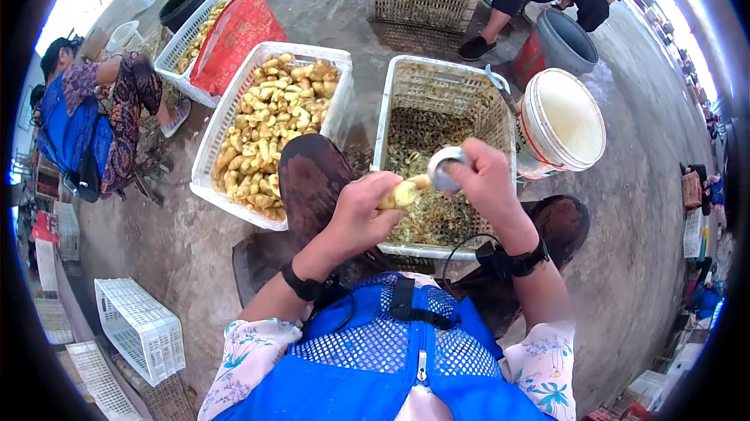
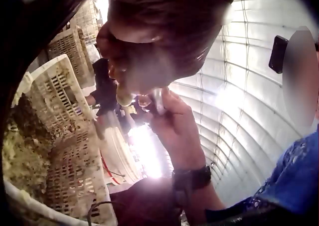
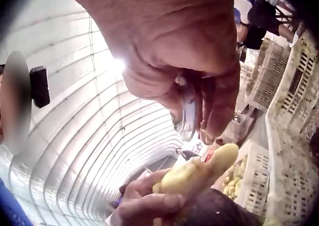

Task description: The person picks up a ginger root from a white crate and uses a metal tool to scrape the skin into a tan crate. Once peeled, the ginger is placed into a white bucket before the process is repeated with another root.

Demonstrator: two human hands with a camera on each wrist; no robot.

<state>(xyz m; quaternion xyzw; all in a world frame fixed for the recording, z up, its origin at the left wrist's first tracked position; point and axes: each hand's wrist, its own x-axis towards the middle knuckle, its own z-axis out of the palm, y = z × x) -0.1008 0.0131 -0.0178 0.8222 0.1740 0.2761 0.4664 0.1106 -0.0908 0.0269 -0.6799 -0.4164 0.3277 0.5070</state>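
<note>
My left hand (image 1: 361,214) pinches a pale yellow piece of ginger (image 1: 402,196) between thumb and fingers. The right wrist view shows that ginger (image 3: 187,178) with a knob pointing up and mostly bare of skin. Close beside its tip, my right hand (image 1: 491,183) grips a silvery ring-shaped tool (image 1: 447,167), its thin rim (image 3: 188,116) jutting from between thumb and fingers. Both hands are above a white crate (image 1: 418,251) with peel scraps (image 1: 430,128) inside. Fingers hide part of the tool and the lower end of the ginger.
Left of my knee stands a white crate (image 1: 205,181) heaped with ginger (image 1: 269,120). A white bucket (image 1: 566,120) and a grey bucket (image 1: 564,42) are at the right. Another person (image 1: 86,120) sits at the left. An upended crate (image 1: 141,331) lies on the concrete floor (image 1: 203,257).
</note>
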